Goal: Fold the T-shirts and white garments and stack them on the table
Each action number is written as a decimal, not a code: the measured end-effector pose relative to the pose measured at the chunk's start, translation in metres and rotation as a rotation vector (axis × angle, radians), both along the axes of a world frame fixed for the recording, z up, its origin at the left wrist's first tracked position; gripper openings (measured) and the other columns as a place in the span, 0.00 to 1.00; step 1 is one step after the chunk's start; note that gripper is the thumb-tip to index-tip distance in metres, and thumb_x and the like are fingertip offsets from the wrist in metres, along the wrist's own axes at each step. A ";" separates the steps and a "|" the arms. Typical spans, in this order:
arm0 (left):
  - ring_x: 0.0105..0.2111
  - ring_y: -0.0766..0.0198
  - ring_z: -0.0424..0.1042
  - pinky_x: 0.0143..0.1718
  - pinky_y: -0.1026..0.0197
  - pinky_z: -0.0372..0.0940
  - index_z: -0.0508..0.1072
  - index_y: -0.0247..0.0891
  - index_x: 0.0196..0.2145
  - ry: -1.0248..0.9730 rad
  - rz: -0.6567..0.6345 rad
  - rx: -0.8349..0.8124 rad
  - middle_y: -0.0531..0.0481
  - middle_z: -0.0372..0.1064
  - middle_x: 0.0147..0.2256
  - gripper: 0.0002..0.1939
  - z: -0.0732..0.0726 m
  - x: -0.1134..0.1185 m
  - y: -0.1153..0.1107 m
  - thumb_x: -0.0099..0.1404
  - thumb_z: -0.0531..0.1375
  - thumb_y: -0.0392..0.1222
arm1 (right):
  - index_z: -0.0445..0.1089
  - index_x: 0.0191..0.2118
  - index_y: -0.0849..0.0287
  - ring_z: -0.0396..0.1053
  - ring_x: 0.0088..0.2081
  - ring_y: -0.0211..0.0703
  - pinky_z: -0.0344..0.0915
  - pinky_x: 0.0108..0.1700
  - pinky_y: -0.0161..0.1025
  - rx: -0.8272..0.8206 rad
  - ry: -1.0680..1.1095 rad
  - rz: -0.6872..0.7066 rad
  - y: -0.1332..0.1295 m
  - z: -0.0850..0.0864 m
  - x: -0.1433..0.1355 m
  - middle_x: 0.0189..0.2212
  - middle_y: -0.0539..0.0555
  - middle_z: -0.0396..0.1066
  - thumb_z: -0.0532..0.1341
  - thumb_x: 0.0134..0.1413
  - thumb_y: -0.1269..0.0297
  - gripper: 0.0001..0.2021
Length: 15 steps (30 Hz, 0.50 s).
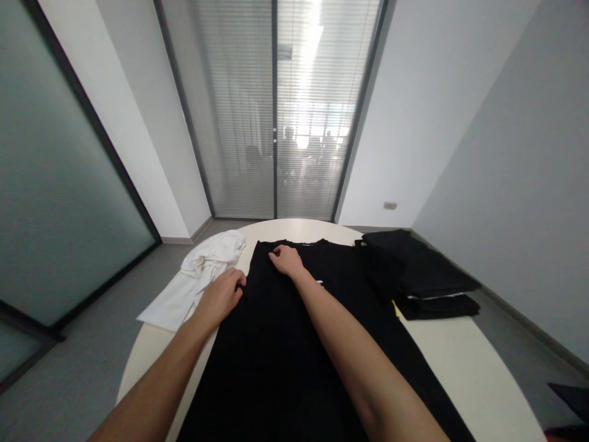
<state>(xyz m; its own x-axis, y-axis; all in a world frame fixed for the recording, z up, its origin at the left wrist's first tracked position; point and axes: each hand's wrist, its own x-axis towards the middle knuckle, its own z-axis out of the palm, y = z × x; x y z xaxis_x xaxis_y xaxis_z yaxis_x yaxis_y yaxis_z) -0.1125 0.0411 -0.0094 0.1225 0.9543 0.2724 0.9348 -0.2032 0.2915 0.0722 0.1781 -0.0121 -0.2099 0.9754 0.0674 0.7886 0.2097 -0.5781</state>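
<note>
A black T-shirt (276, 344) lies spread out on the table, its neckline at the far end and its body running down toward me. My left hand (224, 296) is closed at the shirt's left edge, with the fingertips curled onto the cloth. Near the left shoulder, just below the collar, my right hand (286, 259) pinches the fabric. My right forearm crosses over the chest and partly covers a small white print (319, 283). The shirt's right sleeve (377, 261) reaches toward a dark pile of clothes.
A crumpled white garment (184, 291) lies on the left of the rounded pale table (460, 359). On the right sits a stack of folded black clothes (435, 270), with a bit of yellow (395, 309) by it. Glass doors with blinds (276, 110) stand beyond.
</note>
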 end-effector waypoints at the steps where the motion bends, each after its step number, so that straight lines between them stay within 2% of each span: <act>1: 0.40 0.58 0.70 0.42 0.58 0.62 0.67 0.42 0.34 -0.004 -0.005 0.001 0.50 0.70 0.38 0.10 0.000 0.000 0.000 0.58 0.54 0.29 | 0.74 0.50 0.57 0.69 0.52 0.53 0.64 0.54 0.45 0.003 0.004 0.004 0.002 0.000 -0.004 0.49 0.59 0.75 0.59 0.60 0.54 0.17; 7: 0.39 0.58 0.69 0.41 0.58 0.62 0.65 0.42 0.33 -0.001 0.015 -0.002 0.50 0.68 0.36 0.10 0.004 0.003 0.000 0.58 0.53 0.28 | 0.67 0.57 0.52 0.67 0.54 0.51 0.62 0.55 0.47 -0.005 0.058 0.008 0.014 0.003 -0.029 0.47 0.54 0.76 0.57 0.63 0.54 0.19; 11: 0.37 0.59 0.69 0.39 0.59 0.61 0.64 0.43 0.33 -0.003 0.023 0.007 0.51 0.66 0.35 0.08 0.003 0.003 0.001 0.59 0.53 0.29 | 0.70 0.54 0.49 0.67 0.55 0.52 0.62 0.55 0.50 -0.051 0.070 -0.057 0.021 -0.001 -0.042 0.48 0.54 0.75 0.56 0.64 0.58 0.16; 15: 0.37 0.59 0.69 0.39 0.59 0.61 0.62 0.43 0.33 -0.019 0.021 0.018 0.51 0.66 0.35 0.08 0.000 0.002 0.002 0.58 0.53 0.30 | 0.75 0.47 0.46 0.71 0.51 0.50 0.64 0.53 0.47 -0.102 0.092 -0.074 0.029 -0.006 -0.048 0.46 0.51 0.76 0.55 0.62 0.65 0.14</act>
<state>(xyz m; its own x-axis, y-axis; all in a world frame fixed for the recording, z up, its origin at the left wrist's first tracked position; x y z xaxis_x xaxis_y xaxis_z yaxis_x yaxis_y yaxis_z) -0.1102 0.0433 -0.0090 0.0975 0.9516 0.2914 0.9332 -0.1891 0.3056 0.0243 0.2075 -0.0178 -0.1350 0.9907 -0.0169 0.7426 0.0899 -0.6637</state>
